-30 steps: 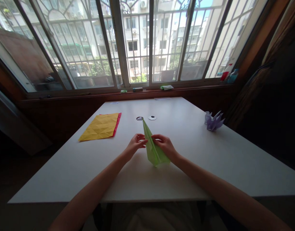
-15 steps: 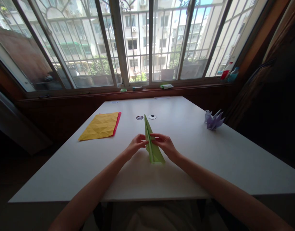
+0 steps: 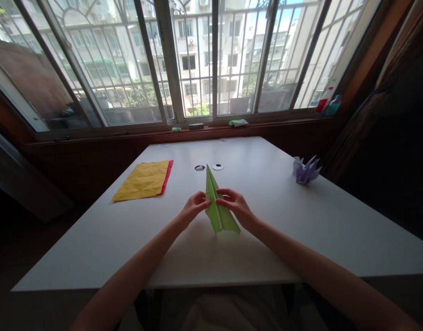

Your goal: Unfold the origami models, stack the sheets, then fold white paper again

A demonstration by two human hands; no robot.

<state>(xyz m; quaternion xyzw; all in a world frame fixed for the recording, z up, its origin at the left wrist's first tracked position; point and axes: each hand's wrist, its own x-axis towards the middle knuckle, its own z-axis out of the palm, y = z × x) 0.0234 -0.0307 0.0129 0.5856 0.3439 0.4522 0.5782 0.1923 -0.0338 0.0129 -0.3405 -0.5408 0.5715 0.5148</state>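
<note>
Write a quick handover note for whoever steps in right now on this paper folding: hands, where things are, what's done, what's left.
Left hand and right hand both pinch the green folded paper, a long narrow point aimed away over the white table.
Yellow creased sheet lies far left on a red sheet; a finished purple paper figure sits far right.
Done: green narrowed to a point.
Left: its remaining folds, likely; yellow and red lie flat.

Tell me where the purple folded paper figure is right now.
The purple paper figure sits on the white table near its far right edge, well to the right of the green folded paper held by both hands.
</note>
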